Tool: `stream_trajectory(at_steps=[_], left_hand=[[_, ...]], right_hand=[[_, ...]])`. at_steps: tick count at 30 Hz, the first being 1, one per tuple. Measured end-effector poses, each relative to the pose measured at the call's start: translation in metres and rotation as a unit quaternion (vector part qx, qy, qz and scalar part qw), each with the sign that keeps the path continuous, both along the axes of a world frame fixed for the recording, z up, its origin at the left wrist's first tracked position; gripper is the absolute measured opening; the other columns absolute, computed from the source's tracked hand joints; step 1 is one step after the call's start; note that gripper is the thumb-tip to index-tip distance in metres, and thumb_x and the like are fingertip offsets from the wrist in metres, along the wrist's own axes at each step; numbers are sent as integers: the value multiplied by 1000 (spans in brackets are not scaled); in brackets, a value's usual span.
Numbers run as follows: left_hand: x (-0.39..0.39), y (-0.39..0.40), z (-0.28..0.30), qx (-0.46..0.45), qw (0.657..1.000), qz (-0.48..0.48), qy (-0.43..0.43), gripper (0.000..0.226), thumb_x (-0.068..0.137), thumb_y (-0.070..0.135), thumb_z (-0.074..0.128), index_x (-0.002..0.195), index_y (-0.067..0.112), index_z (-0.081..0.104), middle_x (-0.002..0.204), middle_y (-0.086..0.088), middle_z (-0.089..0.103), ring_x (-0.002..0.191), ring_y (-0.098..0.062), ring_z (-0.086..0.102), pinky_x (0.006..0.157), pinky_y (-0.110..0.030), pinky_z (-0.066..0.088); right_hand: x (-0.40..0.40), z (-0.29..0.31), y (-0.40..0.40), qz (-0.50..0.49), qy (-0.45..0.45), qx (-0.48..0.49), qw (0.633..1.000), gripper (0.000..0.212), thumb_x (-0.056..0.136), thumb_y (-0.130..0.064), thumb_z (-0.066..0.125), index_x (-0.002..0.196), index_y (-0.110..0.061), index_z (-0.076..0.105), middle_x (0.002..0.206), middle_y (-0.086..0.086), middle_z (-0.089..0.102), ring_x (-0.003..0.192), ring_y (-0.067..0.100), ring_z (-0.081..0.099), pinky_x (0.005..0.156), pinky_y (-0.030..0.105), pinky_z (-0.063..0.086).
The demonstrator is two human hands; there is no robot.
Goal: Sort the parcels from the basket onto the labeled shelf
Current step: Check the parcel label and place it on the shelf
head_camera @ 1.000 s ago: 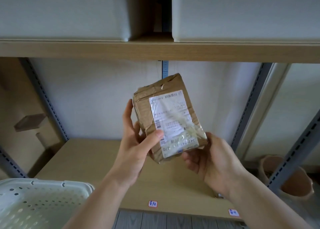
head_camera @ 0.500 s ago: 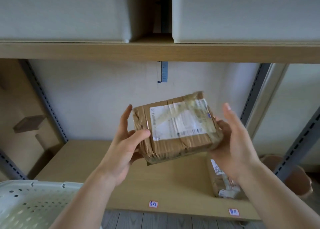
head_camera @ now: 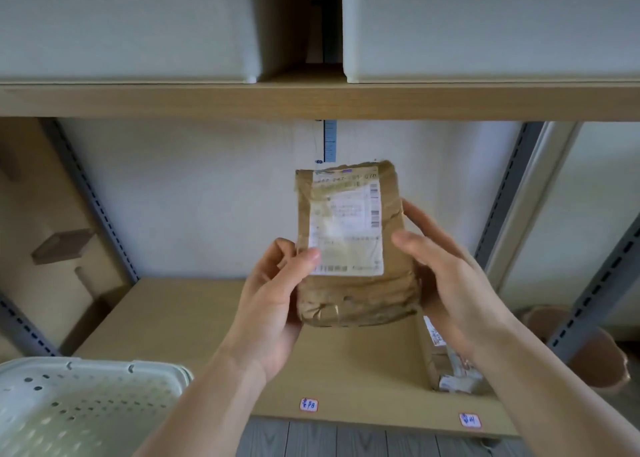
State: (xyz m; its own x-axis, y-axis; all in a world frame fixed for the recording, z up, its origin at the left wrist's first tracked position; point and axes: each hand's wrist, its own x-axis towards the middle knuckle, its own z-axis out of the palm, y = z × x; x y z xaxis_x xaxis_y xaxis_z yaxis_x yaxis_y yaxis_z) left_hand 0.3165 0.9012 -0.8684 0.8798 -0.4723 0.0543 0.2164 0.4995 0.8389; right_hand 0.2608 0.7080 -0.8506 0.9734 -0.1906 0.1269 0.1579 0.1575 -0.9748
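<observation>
A brown paper parcel (head_camera: pixel 360 294) with a white shipping label stands upright in the air above the wooden shelf (head_camera: pixel 194 318). My left hand (head_camera: pixel 273 304) grips its lower left edge, thumb across the label. My right hand (head_camera: pixel 446 283) holds its right side, fingers behind and thumb in front. A second brown parcel (head_camera: pixel 446 363) lies on the shelf at the right, partly hidden by my right forearm. The white perforated basket (head_camera: pixel 86 408) is at the lower left. Two small labels (head_camera: pixel 309 405) (head_camera: pixel 470 420) sit on the shelf's front edge.
Two large white boxes (head_camera: pixel 131 23) stand on the upper shelf board (head_camera: pixel 311 101). Grey metal uprights (head_camera: pixel 502 193) frame the bay. A cardboard panel (head_camera: pixel 38 231) lines the left side. A terracotta pot (head_camera: pixel 595 352) sits beyond the right upright.
The parcel was turned between my hands, from tilted to lying sideways to standing upright with its label reading the other way up. My right hand shifted to the parcel's right side.
</observation>
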Motion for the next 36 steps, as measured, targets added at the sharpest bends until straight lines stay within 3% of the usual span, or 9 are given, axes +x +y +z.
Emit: stream_trajectory(at_steps=[3,6,9,13,18,24,29,33,36], left_hand=[[8,2,-5,26,994,48,-93,37,76,9,77,69,16,41,102,-19,65,96,-30,71,75,-43,57],[15,10,-5,39,982,46,-179,46,76,16,80,64,10,36,106,-17,64,103,-34,66,84,-51,47],[18,18,-3,32,972,29,-231,52,76,30,90,65,8,44,121,-18,63,112,-39,63,92,-59,48],[17,23,-1,6,970,19,-244,60,77,39,88,70,1,42,116,-10,69,110,-32,67,95,-56,50],[18,21,-2,2,972,18,-233,66,80,37,86,71,-9,39,123,-21,61,113,-40,63,100,-64,45],[20,20,-2,-7,971,27,-236,63,81,37,85,71,-5,39,121,-21,62,108,-37,66,91,-51,54],[18,15,0,-1,971,38,-238,64,80,41,84,72,0,36,112,-16,66,102,-36,62,89,-53,46],[14,15,7,22,970,38,-238,64,79,44,84,72,4,35,109,-24,51,97,-41,37,79,-56,25],[7,18,10,40,971,61,-229,67,76,50,85,74,3,37,106,-24,47,96,-40,37,79,-56,27]], right_hand=[[-2,-1,-4,1,-48,-5,999,47,97,-4,58,125,-41,63,118,-1,78,106,23,73,83,45,55],[-4,-2,-9,28,-107,5,994,54,82,0,59,125,-33,62,130,7,72,112,32,69,82,44,57],[-6,-2,-12,39,-145,-15,989,59,73,-7,70,126,-29,61,132,9,68,113,37,64,85,47,56],[-9,-2,-11,35,-170,-34,984,59,70,-15,72,127,-30,61,134,7,67,114,41,63,94,55,53],[-7,-2,-10,40,-163,-22,986,61,69,-13,73,127,-29,61,133,6,68,112,35,62,91,52,54],[-5,-1,-9,43,-164,-25,985,61,69,-14,73,126,-31,61,134,8,67,111,34,63,87,48,55],[-5,0,-10,40,-173,-20,984,62,68,-15,73,126,-32,61,127,5,68,107,31,64,84,45,57],[-6,-1,-11,43,-173,-17,984,61,67,-15,73,123,-34,62,124,3,69,107,28,65,80,39,58],[-9,0,-12,37,-155,-19,987,61,68,-18,75,125,-34,62,127,7,68,109,30,68,81,42,59]])
